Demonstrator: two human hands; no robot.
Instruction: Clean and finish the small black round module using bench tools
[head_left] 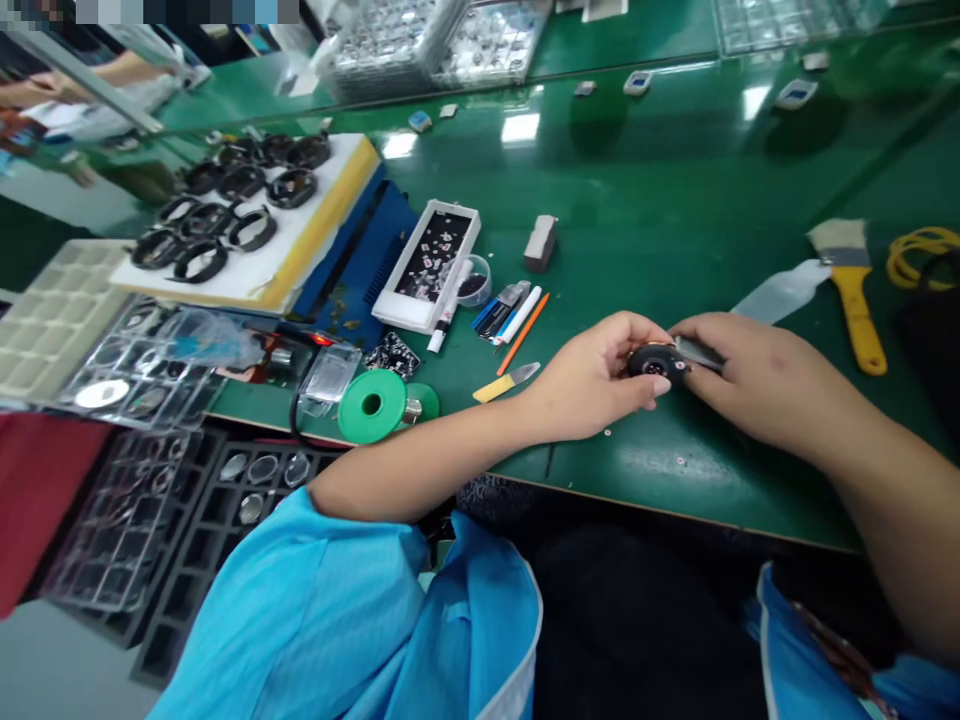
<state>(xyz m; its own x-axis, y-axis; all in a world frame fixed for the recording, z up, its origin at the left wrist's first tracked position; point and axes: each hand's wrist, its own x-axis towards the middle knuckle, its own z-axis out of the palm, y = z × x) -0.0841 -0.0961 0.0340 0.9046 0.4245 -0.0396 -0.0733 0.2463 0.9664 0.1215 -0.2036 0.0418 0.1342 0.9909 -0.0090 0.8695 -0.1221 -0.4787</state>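
My left hand [592,375] is closed around a small black round device [651,366], with the thumb along its lower edge. Several tiny dots show in the middle of its face. My right hand [772,375] is closed on a flat grey metal tool [699,353], perhaps tweezers; most of it is hidden by the fingers. Its visible end meets the device's right side, where a tiny white piece with a red centre [679,366] shows. Similar small pieces lie on the green table [645,480] below my hands.
To the left are a yellow-handled knife [506,383], an orange stick [523,335], a green spool [371,405] and a white box of small parts [425,318]. Black ring-shaped cases [251,229] stand on a foam-topped block. A brush [855,300] lies right.
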